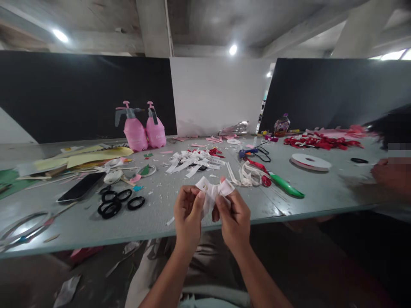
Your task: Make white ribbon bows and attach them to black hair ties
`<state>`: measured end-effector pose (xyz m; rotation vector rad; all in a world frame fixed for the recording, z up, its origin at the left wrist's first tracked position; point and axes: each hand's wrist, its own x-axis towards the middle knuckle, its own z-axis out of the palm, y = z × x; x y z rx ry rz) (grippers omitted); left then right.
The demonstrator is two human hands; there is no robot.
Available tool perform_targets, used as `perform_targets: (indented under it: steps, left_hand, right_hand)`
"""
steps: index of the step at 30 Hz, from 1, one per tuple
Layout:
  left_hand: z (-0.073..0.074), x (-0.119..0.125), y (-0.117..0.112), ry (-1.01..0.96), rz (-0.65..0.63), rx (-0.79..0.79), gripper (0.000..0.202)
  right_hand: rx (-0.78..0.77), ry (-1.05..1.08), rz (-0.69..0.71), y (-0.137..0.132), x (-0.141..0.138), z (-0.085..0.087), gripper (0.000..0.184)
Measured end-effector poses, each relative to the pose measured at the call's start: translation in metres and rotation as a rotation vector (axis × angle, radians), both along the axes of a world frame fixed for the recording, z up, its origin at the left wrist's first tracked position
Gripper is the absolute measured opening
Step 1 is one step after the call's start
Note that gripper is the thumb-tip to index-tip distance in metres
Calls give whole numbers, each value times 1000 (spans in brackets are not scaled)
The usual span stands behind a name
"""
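A white ribbon bow is held up between both hands, just above the table's front edge. My left hand pinches its left loop between thumb and fingers. On the other side, my right hand grips the right loop and the part near the middle. Part of the bow's centre is hidden by the fingers. Beyond the hands lies a heap of white ribbon pieces with dark printing. Loose white ribbon curls to the right of it, beside scissors with a green handle or cover.
Black rings, a phone and yellow sheets lie left. Pink spray bottles stand behind. A blue glue gun, a ribbon spool and red ribbon pieces are right, near another person's hand.
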<state>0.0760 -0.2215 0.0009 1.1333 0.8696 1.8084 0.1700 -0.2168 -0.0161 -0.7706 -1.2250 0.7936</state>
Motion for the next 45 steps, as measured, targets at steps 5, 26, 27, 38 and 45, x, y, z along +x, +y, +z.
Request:
perform_targets:
  steps: [5,26,27,38,45]
  left_hand:
    - [3,3,0,-103,-103,-89,26]
    - [-7,1,-5,-16,-333,-87,31]
    - [-6,1,-5,-11,-358,-89,32]
    - [3,4,-4,-45,-376,-46,37]
    - [5,-1,-7,124,-272,18,43]
  right_hand:
    - [47,-116,-63,0,5,-4,36]
    - [200,-232,-104,-2,25,3,33]
    - [204,-246,-90,-1,26,3,31]
    - [132,-164,-25,-1,17,-10,34]
    - [101,-127,4,-4,17,-8,36]
